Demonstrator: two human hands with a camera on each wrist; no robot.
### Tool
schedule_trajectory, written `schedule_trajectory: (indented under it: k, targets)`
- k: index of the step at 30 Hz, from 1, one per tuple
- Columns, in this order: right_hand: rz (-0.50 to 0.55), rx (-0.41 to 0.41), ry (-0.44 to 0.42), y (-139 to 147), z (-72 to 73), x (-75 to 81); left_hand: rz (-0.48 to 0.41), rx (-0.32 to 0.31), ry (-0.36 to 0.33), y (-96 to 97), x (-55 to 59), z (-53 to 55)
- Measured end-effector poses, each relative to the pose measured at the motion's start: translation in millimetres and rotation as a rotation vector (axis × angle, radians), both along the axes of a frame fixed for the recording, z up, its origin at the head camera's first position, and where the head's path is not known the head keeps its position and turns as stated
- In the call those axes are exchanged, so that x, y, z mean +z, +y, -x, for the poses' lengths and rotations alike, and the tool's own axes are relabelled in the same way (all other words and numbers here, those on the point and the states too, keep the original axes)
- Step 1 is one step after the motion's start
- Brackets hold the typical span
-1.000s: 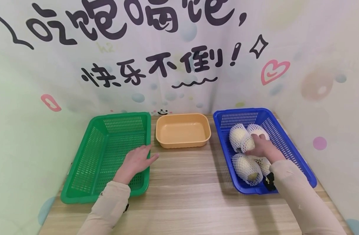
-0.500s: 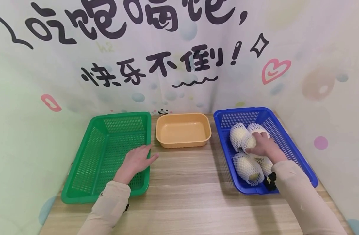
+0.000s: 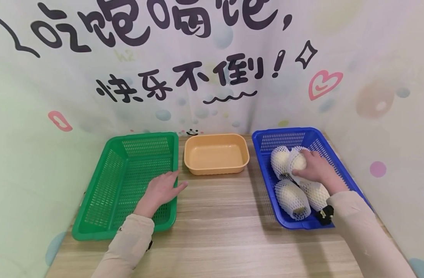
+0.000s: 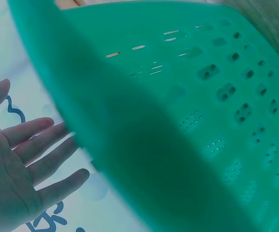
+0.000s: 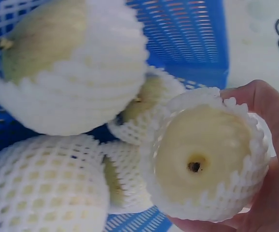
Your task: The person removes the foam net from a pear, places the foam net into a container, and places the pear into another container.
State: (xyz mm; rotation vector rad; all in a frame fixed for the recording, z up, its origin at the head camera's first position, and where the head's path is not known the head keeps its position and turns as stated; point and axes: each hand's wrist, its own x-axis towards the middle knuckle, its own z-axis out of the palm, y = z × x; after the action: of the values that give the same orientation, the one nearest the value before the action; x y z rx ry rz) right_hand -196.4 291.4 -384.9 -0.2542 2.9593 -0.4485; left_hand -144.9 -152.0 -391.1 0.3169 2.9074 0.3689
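My right hand grips a pale yellow fruit in a white foam net sleeve, over the blue basket. In the right wrist view, thumb and fingers wrap its sides, and a small dark spot marks its bare end. More netted fruits, greenish-yellow where bare, lie close by; one netted fruit is nearest the basket's front left corner. My left hand is at the right rim of the green basket. In the left wrist view, its fingers are straight and spread beside the rim, holding nothing.
A shallow orange tray stands between the two baskets at the back. All three containers rest on a wood-grain table. Behind them hangs a printed backdrop, and pale side walls close in left and right.
My right hand has shifted slightly right with the fruit in its grip, leaving the fruit at the front right more visible. The left hand stays where it was.
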Motion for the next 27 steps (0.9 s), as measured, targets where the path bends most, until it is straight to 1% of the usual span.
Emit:
schedule_trajectory:
  k: [5,11,15,21,27]
  targets:
    - [0.039,0.023,0.065,-3.8,-0.4,9.8,0.000,0.001,-0.003,-0.7,0.8,-0.8]
    - [0.067,0.034,0.091,-15.1,-2.0,20.2,0.001,0.001,-0.007,-0.3,0.5,-0.9]
    - [0.066,0.048,0.104,-23.4,-3.2,26.3,-0.002,0.003,-0.011,-0.5,0.0,-0.8]
    - [0.049,0.083,0.152,-34.8,-2.7,34.6,-0.007,0.002,-0.010,-0.5,-1.0,-0.7]
    - [0.051,0.068,0.154,-49.1,-4.4,39.5,-0.006,0.004,-0.006,-0.4,-2.1,-0.5]
